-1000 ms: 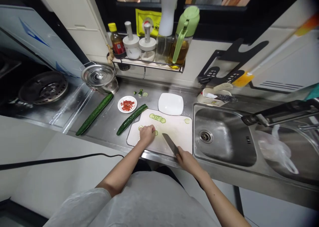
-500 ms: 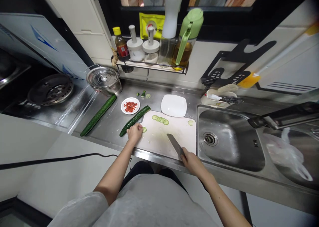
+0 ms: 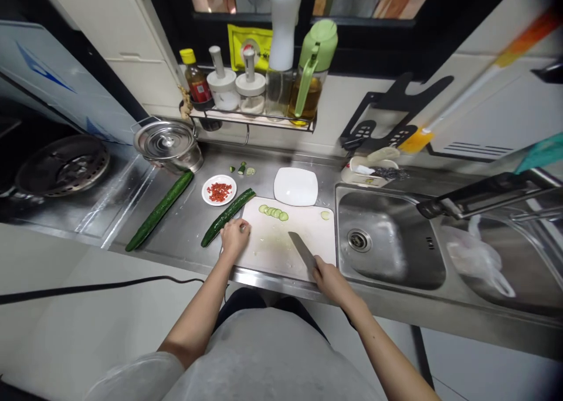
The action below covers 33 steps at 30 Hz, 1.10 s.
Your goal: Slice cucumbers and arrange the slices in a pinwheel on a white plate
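My right hand (image 3: 331,278) grips the handle of a kitchen knife (image 3: 301,250), its blade over the white cutting board (image 3: 264,254). At the board's left edge, my left hand (image 3: 234,238) has its fingers curled together; what they hold, if anything, is hidden. Just beyond it a cut cucumber (image 3: 227,216) lies slantwise against the board. An overlapping row of cucumber slices (image 3: 273,213) rests near the board's far edge. One more slice (image 3: 325,215) sits at the far right corner.
Behind the board stand a white dish (image 3: 295,186) and a plate of chopped red pieces (image 3: 219,190). A whole cucumber (image 3: 159,211) and a lidded steel pot (image 3: 169,146) are to the left. The sink (image 3: 391,243) borders the board's right side. A seasoning rack (image 3: 259,119) hangs above.
The slice that lay at my left fingertips no longer shows there. My left fingers have curled up more. The knife stays in my right hand over the board; the whole view has shifted slightly.
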### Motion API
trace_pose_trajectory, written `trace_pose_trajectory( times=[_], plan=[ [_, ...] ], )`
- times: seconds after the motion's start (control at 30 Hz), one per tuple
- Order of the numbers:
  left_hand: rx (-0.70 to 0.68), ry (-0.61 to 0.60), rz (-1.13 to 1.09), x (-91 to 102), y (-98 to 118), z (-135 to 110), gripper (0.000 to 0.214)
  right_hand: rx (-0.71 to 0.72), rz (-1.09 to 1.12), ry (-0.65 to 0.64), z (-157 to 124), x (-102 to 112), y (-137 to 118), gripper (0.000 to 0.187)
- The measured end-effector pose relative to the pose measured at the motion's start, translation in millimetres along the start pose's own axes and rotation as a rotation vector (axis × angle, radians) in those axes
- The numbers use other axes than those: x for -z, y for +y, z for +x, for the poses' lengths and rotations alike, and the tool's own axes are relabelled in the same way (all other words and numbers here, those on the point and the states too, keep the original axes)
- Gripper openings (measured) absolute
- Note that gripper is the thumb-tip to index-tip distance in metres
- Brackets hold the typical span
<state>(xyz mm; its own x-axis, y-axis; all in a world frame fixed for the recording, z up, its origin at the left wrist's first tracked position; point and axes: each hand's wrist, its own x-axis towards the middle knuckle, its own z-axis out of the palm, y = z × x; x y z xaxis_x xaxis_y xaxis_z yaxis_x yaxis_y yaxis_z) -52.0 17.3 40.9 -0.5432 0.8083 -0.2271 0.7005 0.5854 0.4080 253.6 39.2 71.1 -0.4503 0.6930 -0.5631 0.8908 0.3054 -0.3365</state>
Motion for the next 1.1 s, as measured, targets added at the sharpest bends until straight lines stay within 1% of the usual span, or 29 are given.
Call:
trace_pose_trajectory(
  times=[0.07,0.17,0.27,0.37,0.53,0.7,0.83,0.97,1.1],
  plan=[
    [-0.061,-0.007,-0.043,-6.1,15,0,0.023,-0.024,0.011,0.01,0,1,0,0.026],
    [-0.148,-0.038,-0.077,-15.0,39,1,0.024,-0.016,0.027,0.036,0,3,2,0.025],
    [-0.188,-0.055,-0.073,-21.5,59,5,0.026,-0.014,0.027,0.041,-1,4,4,0.024],
    [-0.205,-0.054,-0.041,-27.2,76,11,0.031,-0.037,0.021,0.035,-2,5,7,0.025],
    [-0.317,-0.092,0.064,-37.4,96,23,0.037,-0.049,0.036,0.042,-5,5,10,0.024],
    [-0.397,-0.109,0.162,-42.2,102,28,0.032,-0.053,0.069,0.047,-7,4,12,0.023],
    [-0.415,-0.106,0.135,-42.3,103,26,0.028,-0.052,0.084,0.043,-8,4,13,0.023],
    [-0.345,-0.121,0.053,-38.5,105,24,0.022,-0.066,0.07,0.027,-7,4,12,0.023],
    [-0.187,-0.224,-0.077,-27.6,94,23,0.016,-0.063,0.052,0.019,-6,3,8,0.023]
  ],
)
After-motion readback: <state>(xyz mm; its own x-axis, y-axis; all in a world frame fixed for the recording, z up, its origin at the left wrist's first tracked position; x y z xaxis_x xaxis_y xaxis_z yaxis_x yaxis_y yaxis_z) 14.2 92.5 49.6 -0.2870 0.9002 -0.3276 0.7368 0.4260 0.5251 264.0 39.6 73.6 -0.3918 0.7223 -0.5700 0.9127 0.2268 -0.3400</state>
